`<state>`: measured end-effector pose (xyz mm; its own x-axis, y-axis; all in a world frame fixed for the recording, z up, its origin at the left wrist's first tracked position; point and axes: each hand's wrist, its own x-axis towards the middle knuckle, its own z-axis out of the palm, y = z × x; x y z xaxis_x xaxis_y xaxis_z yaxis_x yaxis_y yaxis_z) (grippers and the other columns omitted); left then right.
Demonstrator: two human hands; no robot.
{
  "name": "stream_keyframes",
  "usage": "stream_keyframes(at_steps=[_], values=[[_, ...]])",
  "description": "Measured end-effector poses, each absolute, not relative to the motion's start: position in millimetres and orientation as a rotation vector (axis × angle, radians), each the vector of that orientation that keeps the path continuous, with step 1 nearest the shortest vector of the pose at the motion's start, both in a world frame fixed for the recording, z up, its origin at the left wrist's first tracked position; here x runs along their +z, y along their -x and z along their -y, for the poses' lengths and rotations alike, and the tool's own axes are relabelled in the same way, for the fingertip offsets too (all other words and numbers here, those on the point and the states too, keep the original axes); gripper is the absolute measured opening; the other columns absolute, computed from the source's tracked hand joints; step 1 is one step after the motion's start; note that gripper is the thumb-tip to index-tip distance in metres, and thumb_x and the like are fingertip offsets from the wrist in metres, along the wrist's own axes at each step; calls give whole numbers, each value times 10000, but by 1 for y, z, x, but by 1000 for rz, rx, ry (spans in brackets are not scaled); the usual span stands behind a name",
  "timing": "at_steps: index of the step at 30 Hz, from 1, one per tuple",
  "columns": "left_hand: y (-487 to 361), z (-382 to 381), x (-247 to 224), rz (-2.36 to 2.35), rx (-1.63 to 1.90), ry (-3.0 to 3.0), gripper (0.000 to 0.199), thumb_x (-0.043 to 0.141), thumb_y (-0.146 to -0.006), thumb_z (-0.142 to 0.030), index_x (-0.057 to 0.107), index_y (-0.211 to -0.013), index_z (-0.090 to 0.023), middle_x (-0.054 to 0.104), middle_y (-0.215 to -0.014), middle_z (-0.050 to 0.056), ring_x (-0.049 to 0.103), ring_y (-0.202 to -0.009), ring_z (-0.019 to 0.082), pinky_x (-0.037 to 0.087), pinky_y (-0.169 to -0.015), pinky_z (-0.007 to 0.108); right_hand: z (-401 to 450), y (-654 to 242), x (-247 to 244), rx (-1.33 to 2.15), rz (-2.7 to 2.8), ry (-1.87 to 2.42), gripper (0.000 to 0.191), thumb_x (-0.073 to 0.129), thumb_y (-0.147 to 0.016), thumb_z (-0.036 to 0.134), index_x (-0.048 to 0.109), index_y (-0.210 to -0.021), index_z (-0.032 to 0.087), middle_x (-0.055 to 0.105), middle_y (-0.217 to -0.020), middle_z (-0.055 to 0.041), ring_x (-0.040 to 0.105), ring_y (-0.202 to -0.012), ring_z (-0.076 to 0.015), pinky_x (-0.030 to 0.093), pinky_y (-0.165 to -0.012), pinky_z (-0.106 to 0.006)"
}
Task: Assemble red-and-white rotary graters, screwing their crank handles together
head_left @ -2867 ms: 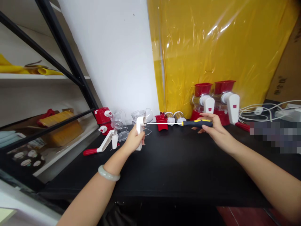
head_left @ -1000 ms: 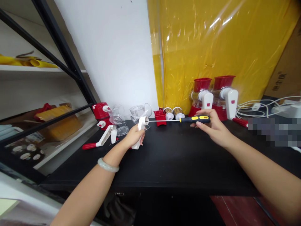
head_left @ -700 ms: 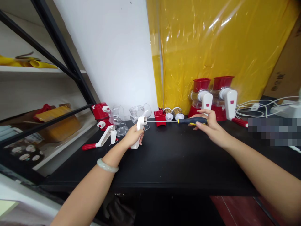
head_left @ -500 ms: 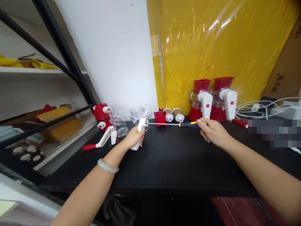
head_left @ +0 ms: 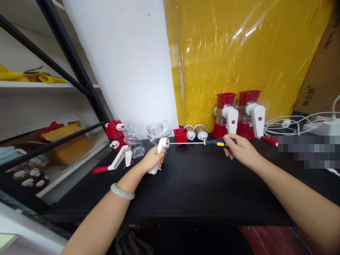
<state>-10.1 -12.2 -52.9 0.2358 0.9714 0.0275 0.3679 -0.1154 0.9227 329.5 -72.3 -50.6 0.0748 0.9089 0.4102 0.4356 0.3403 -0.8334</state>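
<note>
My left hand point(head_left: 154, 158) is wrapped round a white crank handle point(head_left: 161, 146), whose round socket faces right. In my right hand point(head_left: 235, 147) is a screwdriver point(head_left: 212, 142) with a dark blue and yellow grip, held level by its end. The shaft points left and its tip is inside or at the socket; the tip itself is hidden. Behind my left hand are clear plastic parts point(head_left: 155, 131). Between my hands, farther back, sit a red hopper part point(head_left: 180, 136) and two metal grater drums point(head_left: 200, 131).
Two red-and-white rotary graters point(head_left: 225, 117) stand at the back right, near white cables point(head_left: 276, 124). On the left lie a white crank with a red grip point(head_left: 117, 159) and red housings point(head_left: 115, 131). A black-framed shelf point(head_left: 79, 78) borders the black table point(head_left: 186, 191).
The screwdriver grip has turned, with its yellow patch now lower and facing me. The view has shifted slightly, and both hands keep their holds.
</note>
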Motion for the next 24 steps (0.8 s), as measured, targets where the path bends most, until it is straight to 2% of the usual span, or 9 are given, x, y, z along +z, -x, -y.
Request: stream_keyframes(at_steps=[2,4,7,9,11,15,17,21,24], values=[[12,10,-53,-1271,908,-1624,157,587,-778,-188,470,-882,-191,490,-477,-79,467,-340,101,432,-343,208,69,-329,-54,603,1517,1065,449,577,-820,609,462,-1058,246,670,-833,-14,684,-656,-172,551,-647,-320],[13,9,-53,-1270,932,-1613,148,580,-774,-184,474,-876,-190,491,-478,-78,466,-343,101,436,-345,210,69,-328,-55,616,1560,949,536,675,-769,555,425,-1139,259,669,-967,-33,702,-806,-192,557,-761,-347],[12,9,-52,-1266,917,-1619,139,564,-767,-170,472,-868,-191,492,-474,-77,466,-344,106,439,-342,217,73,-329,-51,576,1671,1088,363,600,-833,554,512,-970,229,641,-661,16,653,-618,-169,533,-681,-326],[11,10,-52,-1268,891,-1628,139,565,-767,-168,469,-866,-192,488,-469,-78,460,-340,105,436,-339,217,75,-330,-49,527,1678,1264,384,488,-884,592,507,-786,222,514,-450,51,545,-439,-142,486,-573,-307],[10,11,-52,-1274,876,-1631,145,578,-772,-180,471,-869,-193,487,-470,-79,459,-338,103,433,-340,213,74,-330,-50,542,1632,1295,427,420,-902,618,488,-762,221,492,-437,54,515,-403,-133,473,-546,-305],[11,9,-53,-1286,906,-1619,148,592,-776,-198,478,-869,-190,489,-472,-78,462,-338,100,432,-341,207,70,-329,-55,637,1538,972,487,618,-813,567,421,-1133,256,669,-876,-12,694,-752,-189,547,-728,-351],[12,9,-53,-1290,914,-1609,145,590,-770,-194,477,-862,-187,488,-469,-77,460,-337,96,434,-342,202,70,-329,-54,629,1592,930,514,693,-767,520,444,-1130,255,669,-933,-25,695,-804,-192,545,-767,-353],[11,10,-53,-1290,881,-1618,145,578,-761,-179,475,-863,-188,484,-463,-78,457,-331,101,428,-337,208,74,-331,-49,611,1658,1214,382,532,-854,596,518,-813,216,555,-523,43,537,-418,-127,455,-491,-283],[10,11,-52,-1277,882,-1610,150,563,-759,-166,475,-877,-191,483,-468,-80,457,-335,105,434,-342,219,71,-332,-51,617,1601,1320,458,420,-880,654,492,-766,216,491,-456,53,490,-365,-122,420,-442,-276]])
